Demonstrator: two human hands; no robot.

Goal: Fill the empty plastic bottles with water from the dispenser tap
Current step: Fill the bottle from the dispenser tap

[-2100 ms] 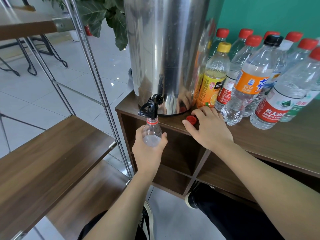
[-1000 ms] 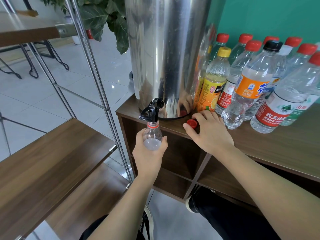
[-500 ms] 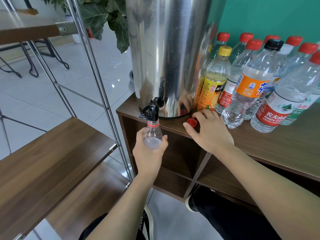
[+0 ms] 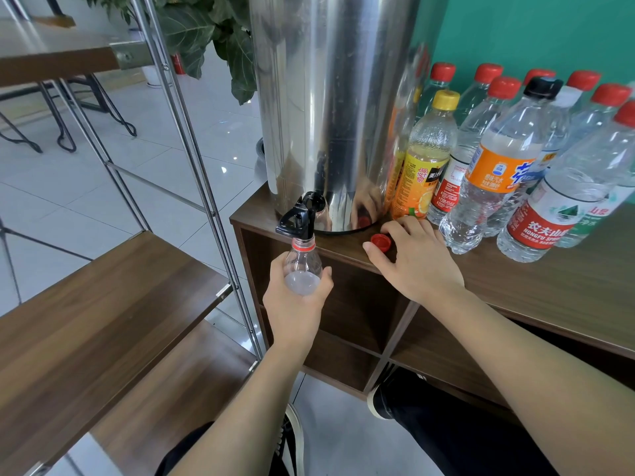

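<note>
My left hand (image 4: pixel 295 310) grips a clear, uncapped plastic bottle (image 4: pixel 302 266) with a red neck ring. It holds the bottle's mouth right under the black tap (image 4: pixel 298 218) of the steel dispenser (image 4: pixel 330 108). Water shows inside the bottle just above my fingers. My right hand (image 4: pixel 415 262) rests flat on the wooden cabinet top (image 4: pixel 549 286), and the loose red cap (image 4: pixel 380 242) lies between its thumb and forefinger, touching them. The bottle's lower part is hidden by my left hand.
Several capped bottles stand right of the dispenser, among them a yellow-capped orange one (image 4: pixel 422 159) and an orange-labelled one (image 4: pixel 494 166). A metal-framed wooden shelf (image 4: pixel 86 304) is at the left, a plant (image 4: pixel 213 36) behind. My shoes are on the floor below.
Both hands and the bottle have kept their places. The water level in the bottle looks slightly higher.
</note>
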